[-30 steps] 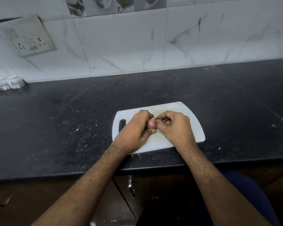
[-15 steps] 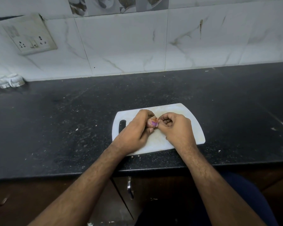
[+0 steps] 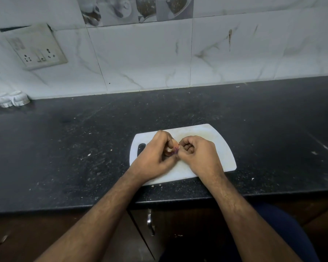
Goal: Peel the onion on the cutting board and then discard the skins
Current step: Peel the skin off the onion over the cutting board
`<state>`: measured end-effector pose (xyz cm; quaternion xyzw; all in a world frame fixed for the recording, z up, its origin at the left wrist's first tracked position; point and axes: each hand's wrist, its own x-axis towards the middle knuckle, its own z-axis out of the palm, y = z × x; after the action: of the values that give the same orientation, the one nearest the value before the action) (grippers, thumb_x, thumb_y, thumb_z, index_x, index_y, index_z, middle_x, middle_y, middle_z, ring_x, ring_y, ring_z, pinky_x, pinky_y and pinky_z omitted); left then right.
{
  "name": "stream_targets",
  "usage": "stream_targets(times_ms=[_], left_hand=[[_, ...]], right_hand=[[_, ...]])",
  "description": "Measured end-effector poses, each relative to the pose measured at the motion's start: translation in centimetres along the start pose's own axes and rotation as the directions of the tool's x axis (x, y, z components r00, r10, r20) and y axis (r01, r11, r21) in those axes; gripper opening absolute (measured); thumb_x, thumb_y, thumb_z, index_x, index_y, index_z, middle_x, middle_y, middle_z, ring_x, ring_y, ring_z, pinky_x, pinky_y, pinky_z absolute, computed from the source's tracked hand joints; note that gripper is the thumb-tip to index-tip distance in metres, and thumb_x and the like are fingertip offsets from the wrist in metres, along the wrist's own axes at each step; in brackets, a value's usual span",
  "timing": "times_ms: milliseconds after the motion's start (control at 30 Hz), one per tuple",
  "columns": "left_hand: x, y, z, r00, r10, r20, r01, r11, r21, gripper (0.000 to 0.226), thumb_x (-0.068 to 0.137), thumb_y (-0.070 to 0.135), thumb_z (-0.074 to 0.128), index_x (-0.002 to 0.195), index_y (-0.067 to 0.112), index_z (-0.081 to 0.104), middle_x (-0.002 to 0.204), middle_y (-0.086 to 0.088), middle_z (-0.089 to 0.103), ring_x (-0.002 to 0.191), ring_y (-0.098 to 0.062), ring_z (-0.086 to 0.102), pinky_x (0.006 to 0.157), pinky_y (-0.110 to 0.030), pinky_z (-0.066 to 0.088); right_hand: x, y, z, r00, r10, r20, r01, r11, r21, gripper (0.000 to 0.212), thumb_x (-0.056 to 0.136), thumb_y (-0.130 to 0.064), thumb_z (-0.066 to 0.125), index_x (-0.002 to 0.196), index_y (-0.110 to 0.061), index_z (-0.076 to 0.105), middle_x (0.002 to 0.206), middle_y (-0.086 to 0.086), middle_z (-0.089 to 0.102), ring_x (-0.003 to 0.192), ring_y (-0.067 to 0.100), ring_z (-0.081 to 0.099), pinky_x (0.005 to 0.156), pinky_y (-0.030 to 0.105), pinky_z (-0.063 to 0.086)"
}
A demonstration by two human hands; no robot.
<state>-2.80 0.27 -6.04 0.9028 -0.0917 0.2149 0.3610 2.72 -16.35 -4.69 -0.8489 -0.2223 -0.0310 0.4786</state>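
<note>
- Cupping the small brownish-skinned onion with a purple patch (image 3: 171,149), the left hand (image 3: 153,156) curls its fingers round it from the 9 o'clock side, knuckles up and thumb lying near the bulb's lower edge.
- Meeting it from 3 o'clock, the right hand (image 3: 198,155) has its fingers folded into the palm, and thumb and forefinger pinch at the purple end of the onion; whether a strip of skin sits between them is too small to tell.
- Both hands hover low over the middle of the white plastic cutting board with a slot handle (image 3: 212,137), so the onion sits between them above the board; whether it touches the board is hidden.
- Both forearms come in bare from 6 o'clock, converging in a V toward the board, wrists roughly level.
- The board lies on the black speckled stone table (image 3: 64,148), close to its near edge, slot handle toward 9 o'clock.
- At 10 o'clock on the marble-patterned tiled wall (image 3: 140,59) hangs a white switch-and-socket plate (image 3: 36,47), tilted.
- Small white ribbed pots (image 3: 8,99) stand at the far left where the table meets the wall.
</note>
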Motion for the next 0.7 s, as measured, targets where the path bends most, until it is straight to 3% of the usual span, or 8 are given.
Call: stream_targets(times_ms=[100,167,233,300,367,433,567,700], left_hand=[[0.05,-0.66,0.00,0.999,-0.038,0.000,0.037,0.999,0.019,0.031,0.091,0.010,0.075,0.111,0.015,0.052,0.107,0.011,0.063,0.098,-0.003,0.062,0.086,-0.019,0.048],[0.09,-1.01,-0.03,1.000,-0.016,0.007,0.015,0.998,0.064,0.048,0.091,0.017,0.076,0.134,0.019,0.053,0.117,0.012,0.060,0.106,-0.002,0.058,0.094,-0.020,0.046],[0.30,-1.08,-0.11,1.000,0.016,0.019,-0.018,0.995,0.098,0.053,0.092,0.019,0.075,0.142,0.018,0.057,0.122,0.011,0.058,0.112,-0.006,0.057,0.098,-0.017,0.043],[0.48,-0.91,-0.19,0.999,0.025,0.020,-0.027,0.996,0.088,0.047,0.092,0.020,0.077,0.137,0.016,0.063,0.124,0.008,0.060,0.113,-0.006,0.059,0.098,-0.015,0.044],[0.52,-0.82,-0.26,1.000,0.011,0.010,-0.012,0.999,0.044,0.043,0.090,0.019,0.080,0.130,0.015,0.065,0.123,0.007,0.061,0.111,-0.001,0.058,0.096,-0.014,0.044],[0.43,-0.83,-0.28,1.000,-0.021,-0.003,0.021,1.000,0.002,0.041,0.089,0.018,0.082,0.126,0.016,0.063,0.118,0.008,0.060,0.108,0.001,0.057,0.091,-0.015,0.047],[0.30,-0.92,-0.11,0.998,-0.065,0.021,0.066,0.997,-0.042,0.043,0.089,0.018,0.081,0.120,0.025,0.052,0.114,0.006,0.060,0.102,-0.006,0.059,0.086,-0.022,0.052],[0.25,-0.98,0.10,0.999,-0.015,0.040,0.015,1.000,0.011,0.036,0.095,0.014,0.073,0.122,0.011,0.049,0.121,-0.003,0.058,0.105,-0.008,0.056,0.087,-0.012,0.044]], right_hand=[[0.05,-0.05,0.11,1.000,-0.017,0.024,0.018,0.999,-0.031,0.003,0.083,-0.023,0.074,0.085,-0.025,0.073,0.078,-0.010,0.069,0.066,0.011,0.063,0.065,0.026,0.058],[0.12,-0.01,0.13,1.000,-0.013,0.025,0.013,1.000,-0.020,0.004,0.084,-0.021,0.073,0.085,-0.024,0.073,0.077,-0.009,0.069,0.064,0.010,0.062,0.064,0.023,0.057],[0.18,0.12,0.11,1.000,0.004,0.025,-0.004,1.000,0.006,0.005,0.085,-0.019,0.072,0.084,-0.024,0.073,0.071,-0.010,0.068,0.058,0.003,0.056,0.060,0.016,0.053],[0.20,0.25,0.05,0.999,0.034,0.017,-0.034,0.998,0.055,0.006,0.086,-0.021,0.073,0.081,-0.023,0.073,0.065,-0.011,0.064,0.055,-0.002,0.053,0.056,0.012,0.049],[0.21,0.27,0.00,0.998,0.069,0.009,-0.069,0.992,0.108,0.004,0.087,-0.025,0.074,0.083,-0.023,0.074,0.064,-0.011,0.064,0.056,-0.001,0.054,0.057,0.017,0.053],[0.21,0.25,-0.01,0.995,0.101,0.000,-0.100,0.982,0.162,0.007,0.087,-0.029,0.075,0.088,-0.022,0.075,0.067,-0.009,0.066,0.058,0.003,0.058,0.054,0.024,0.058],[0.32,0.13,-0.15,0.994,0.111,0.003,-0.110,0.976,0.188,0.006,0.088,-0.028,0.074,0.091,-0.022,0.075,0.071,-0.007,0.070,0.059,0.007,0.063,0.052,0.025,0.058],[0.22,0.15,-0.05,0.995,0.098,0.023,-0.100,0.972,0.212,0.010,0.087,-0.032,0.075,0.092,-0.024,0.075,0.067,-0.011,0.069,0.058,0.000,0.060,0.057,0.025,0.058]])
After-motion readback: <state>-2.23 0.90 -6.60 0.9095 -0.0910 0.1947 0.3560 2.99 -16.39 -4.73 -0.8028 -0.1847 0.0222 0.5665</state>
